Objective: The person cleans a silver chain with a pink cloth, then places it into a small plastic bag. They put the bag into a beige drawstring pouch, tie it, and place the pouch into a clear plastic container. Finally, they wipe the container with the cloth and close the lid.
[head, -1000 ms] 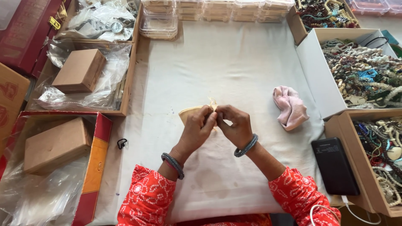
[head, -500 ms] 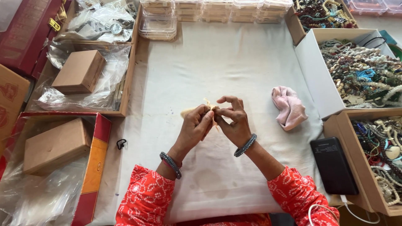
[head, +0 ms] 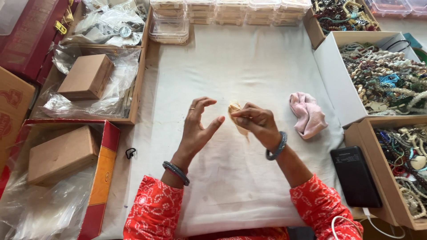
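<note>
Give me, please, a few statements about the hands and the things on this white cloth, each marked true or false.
1. The right hand pinches a small tan piece. True.
2. The left hand grips the tan piece too. False: it is open, apart from it.
3. A pink cloth lies right of the hands. True.
4. The black power bank sits inside the bead box. False: it lies on the white cloth.
</note>
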